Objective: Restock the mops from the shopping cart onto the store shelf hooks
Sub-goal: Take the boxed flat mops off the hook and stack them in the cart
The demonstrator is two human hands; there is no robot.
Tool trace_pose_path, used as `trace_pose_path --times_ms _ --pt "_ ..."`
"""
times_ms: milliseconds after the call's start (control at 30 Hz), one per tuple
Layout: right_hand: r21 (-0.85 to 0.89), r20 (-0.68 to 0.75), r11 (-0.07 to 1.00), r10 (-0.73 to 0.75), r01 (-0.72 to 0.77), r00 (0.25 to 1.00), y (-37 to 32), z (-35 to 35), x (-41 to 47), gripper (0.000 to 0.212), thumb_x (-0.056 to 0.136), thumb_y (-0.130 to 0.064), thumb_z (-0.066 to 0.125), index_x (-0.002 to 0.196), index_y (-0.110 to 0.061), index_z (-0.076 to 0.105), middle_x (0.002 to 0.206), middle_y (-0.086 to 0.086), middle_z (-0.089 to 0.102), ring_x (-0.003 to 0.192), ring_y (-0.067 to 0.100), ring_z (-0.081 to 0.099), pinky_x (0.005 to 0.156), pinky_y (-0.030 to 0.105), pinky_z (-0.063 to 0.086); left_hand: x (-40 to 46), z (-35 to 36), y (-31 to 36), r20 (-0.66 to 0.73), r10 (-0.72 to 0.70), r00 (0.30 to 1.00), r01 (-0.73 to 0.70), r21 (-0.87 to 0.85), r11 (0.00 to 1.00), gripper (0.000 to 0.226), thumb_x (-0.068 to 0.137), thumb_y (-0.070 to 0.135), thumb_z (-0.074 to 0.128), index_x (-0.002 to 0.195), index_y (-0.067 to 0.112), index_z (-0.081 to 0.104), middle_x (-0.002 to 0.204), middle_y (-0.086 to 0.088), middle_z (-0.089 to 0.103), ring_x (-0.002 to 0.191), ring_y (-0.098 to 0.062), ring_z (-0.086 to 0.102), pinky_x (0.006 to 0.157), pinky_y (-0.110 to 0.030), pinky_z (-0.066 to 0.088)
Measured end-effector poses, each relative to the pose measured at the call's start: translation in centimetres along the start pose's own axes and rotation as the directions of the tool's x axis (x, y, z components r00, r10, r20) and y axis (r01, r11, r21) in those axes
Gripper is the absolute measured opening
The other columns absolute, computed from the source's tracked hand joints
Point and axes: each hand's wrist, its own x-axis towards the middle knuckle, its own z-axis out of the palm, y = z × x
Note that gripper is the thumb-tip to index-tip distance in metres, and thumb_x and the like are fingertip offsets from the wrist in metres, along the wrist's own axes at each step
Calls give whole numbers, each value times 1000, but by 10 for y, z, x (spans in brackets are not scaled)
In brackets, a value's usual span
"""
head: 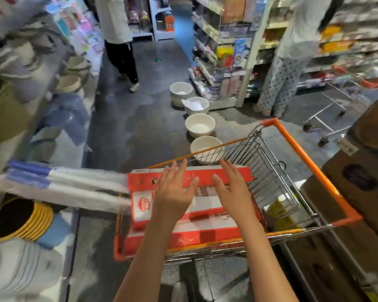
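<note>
Just under both open hands (205,192), boxed mops (183,214), cart (303,162)

Mops (183,205) lie across the cart (314,171), handles sticking out left

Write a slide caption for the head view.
Both open hands reach over packaged mops in an orange cart.

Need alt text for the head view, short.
Both open hands, left hand and right hand, reach over red-and-white packaged mops lying across an orange-framed wire shopping cart, handles jutting left; white plastic basins line the aisle floor.
</note>
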Motion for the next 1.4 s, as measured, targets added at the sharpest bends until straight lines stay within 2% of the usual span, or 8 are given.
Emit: trace_pose_path --times_ms 133,267,433,500,633,867,1133,1400 --pt "88 -10 969 232 -230 973 32 31 34 56 102 -36 54 152 -18 40 153 3 46 141 17 40 115 33 33 47 28 -15 108 5 994 -7 17 1000 65 97 54 44 149 14 47 152 -12 48 143 -29 42 119 -45 31" --pt "228 11 846 493 -482 870 64 56 56 60 102 -38 54 154 -14 35 156 8 41 143 23 39 115 41 35 71 59 -33 330 -229 916 297 -172 939 53 102 51 45 143 18 52 148 -5 52 135 -23 48 109 -38 34" --pt "424 38 664 666 -616 745 98 70 76 66 98 -42 58 153 -15 34 154 6 41 139 24 42 114 48 38 88 102 -39 556 -493 669 743 -475 472 58 98 57 50 141 17 53 123 -2 61 117 -25 55 102 -44 44" --pt "480 59 594 713 -646 699 112 72 87 69 96 -45 61 153 -14 34 150 6 44 136 25 44 112 53 39 96 118 -36 630 -528 569 818 -500 284 69 96 60 52 149 17 42 138 -12 53 125 -31 51 104 -46 42" --pt "554 139 487 746 -676 651 137 69 112 58 95 -45 63 143 -18 44 130 -2 53 116 20 52 105 50 46 116 145 -26 727 -522 447 851 -526 -3 85 91 64 56 157 19 27 159 -22 29 143 -37 37 116 -51 34" --pt "658 253 287 786 -696 564 175 74 149 60 82 -45 76 128 -12 58 118 10 69 105 26 67 97 48 55 140 186 -16 726 -601 335 686 -625 -372 88 86 60 66 152 11 34 152 -24 40 143 -39 37 120 -51 28" --pt "730 421 -22 801 -683 425 197 81 173 61 84 -27 80 134 -9 49 122 18 66 109 36 66 86 52 58 156 214 -15 686 -667 289 481 -707 -519 51 91 40 71 125 14 44 117 -21 56 122 -40 56 93 -51 50" --pt "730 415 -48 824 -682 387 201 89 176 73 76 -25 86 134 -8 45 120 20 63 101 40 67 77 60 59 154 221 -12 574 -765 293 469 -783 -408 64 92 37 70 144 14 41 120 -17 56 100 -31 59 88 -51 52"
